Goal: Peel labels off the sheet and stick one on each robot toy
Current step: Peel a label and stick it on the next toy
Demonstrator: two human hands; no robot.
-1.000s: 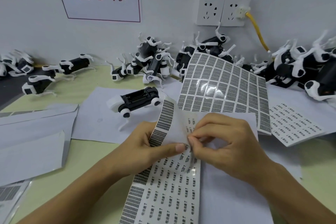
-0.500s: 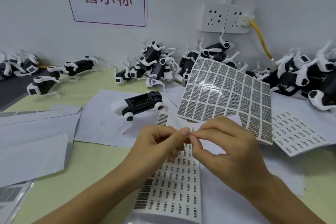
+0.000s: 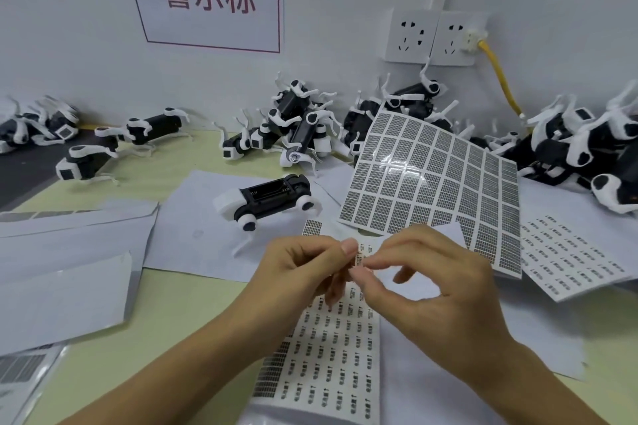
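A white label sheet (image 3: 331,352) printed with small black labels lies in front of me, its top end lifted. My left hand (image 3: 300,272) holds that top end between thumb and curled fingers. My right hand (image 3: 435,286) pinches a small label (image 3: 360,257) at the sheet's top edge, fingertips touching the left thumb. A black and white robot toy (image 3: 266,198) lies belly-up on white paper just beyond my hands.
Heaps of robot toys (image 3: 300,128) line the wall, with more at the right (image 3: 583,145) and left (image 3: 93,155). A glossy grid label sheet (image 3: 431,179) leans behind my hands; another sheet (image 3: 569,259) lies right. White envelopes (image 3: 65,269) lie left. A yellow cable (image 3: 497,79) hangs from the socket.
The folded-back sheet has been lowered and straightened. Both hands rose a little and my right fingertips now pinch a label at the sheet's top edge.
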